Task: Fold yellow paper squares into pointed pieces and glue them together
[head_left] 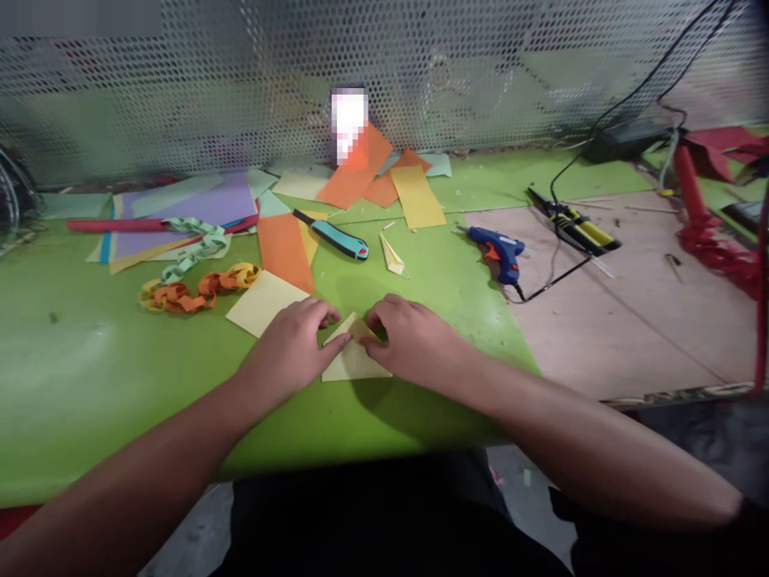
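Observation:
A pale yellow sheet of paper (356, 365), partly folded with a pointed top, lies on the green table before me. At its upper left my left hand (300, 332) has the thumb on the paper and the fingers curled at its edge. From the other side my right hand (408, 332) pinches the upper right edge between thumb and fingers. Another pale yellow sheet (255, 303) lies flat, partly under my left hand. Beyond the hands sit a small folded yellow paper cone (392, 256) and a teal utility knife (333, 236).
A blue glue gun (498, 248) and yellow-black pliers (580, 228) rest on the right, with a black cable nearby. Left stands a paper chain (192, 288) beside purple sheets (198, 200). Orange paper (282, 248) lies mid-table; a perforated metal screen (240, 88) closes the back.

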`<state>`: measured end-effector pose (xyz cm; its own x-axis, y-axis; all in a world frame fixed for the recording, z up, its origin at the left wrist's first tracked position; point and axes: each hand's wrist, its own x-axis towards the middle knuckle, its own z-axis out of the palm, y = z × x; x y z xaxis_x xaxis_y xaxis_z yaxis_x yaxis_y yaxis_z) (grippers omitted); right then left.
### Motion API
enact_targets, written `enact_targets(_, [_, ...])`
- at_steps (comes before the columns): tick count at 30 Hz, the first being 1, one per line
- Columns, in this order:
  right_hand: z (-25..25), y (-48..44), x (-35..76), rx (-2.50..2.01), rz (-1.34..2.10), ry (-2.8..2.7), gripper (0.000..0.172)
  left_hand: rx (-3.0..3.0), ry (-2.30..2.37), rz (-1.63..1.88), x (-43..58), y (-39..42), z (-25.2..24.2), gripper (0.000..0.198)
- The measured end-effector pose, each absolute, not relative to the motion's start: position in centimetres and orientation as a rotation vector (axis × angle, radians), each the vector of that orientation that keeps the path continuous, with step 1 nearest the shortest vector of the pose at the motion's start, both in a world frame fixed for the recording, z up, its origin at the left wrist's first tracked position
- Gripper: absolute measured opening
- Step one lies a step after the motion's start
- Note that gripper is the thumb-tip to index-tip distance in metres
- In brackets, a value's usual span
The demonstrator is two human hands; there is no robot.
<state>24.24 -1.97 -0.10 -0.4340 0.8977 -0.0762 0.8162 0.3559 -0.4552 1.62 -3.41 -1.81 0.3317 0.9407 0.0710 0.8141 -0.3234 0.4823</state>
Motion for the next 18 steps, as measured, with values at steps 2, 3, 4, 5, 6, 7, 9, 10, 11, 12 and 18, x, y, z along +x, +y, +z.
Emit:
enact_targets(2, [-0.3,-1.7,24.2,-1.548,0.775,-2.326,0.008,2.163,1.559,0.528,1.6,-3.3,-1.8,0.032])
enact_targets(3, [-0.5,-1.4,24.2,-1.538,0.852,-2.267,0.007,2.097,1.556,0.559,1.6,-3.2,-1.8,0.032])
enact_targets(4, [-0.7,-1.1,24.2,-1.515,0.935,-2.201,0.007,2.016,1.545,0.591,1.6,-3.2,-1.7,0.031])
enact_targets(5, [-0.8,-0.8,24.3,-1.478,1.022,-2.126,0.008,1.924,1.523,0.625,1.6,-3.1,-1.6,0.029])
enact_targets(6, [-1.0,-0.4,24.3,-1.426,1.107,-2.044,0.009,1.824,1.49,0.664,1.6,-3.0,-1.4,0.029])
enact_targets(7, [-1.2,-0.1,24.4,-1.363,1.183,-1.96,0.011,1.722,1.447,0.703,1.5,-3.0,-1.2,0.029])
enact_targets(9, [-1.4,0.5,24.4,-1.239,1.293,-1.82,0.019,1.554,1.36,0.784,1.4,-2.9,-0.9,0.03])
enact_targets(10, [-1.4,0.7,24.4,-1.189,1.326,-1.766,0.023,1.491,1.33,0.827,1.3,-2.9,-0.8,0.03])
enact_targets(11, [-1.4,0.8,24.4,-1.152,1.349,-1.718,0.027,1.441,1.314,0.871,1.2,-2.9,-0.7,0.03])
enact_targets(12, [-1.3,0.8,24.3,-1.127,1.363,-1.667,0.03,1.399,1.31,0.914,1.1,-2.9,-0.7,0.03])
enact_targets(18, [0.3,0.6,23.4,-1.08,1.428,-1.472,0.039,1.114,1.286,1.087,0.5,-2.3,0.6,0.037])
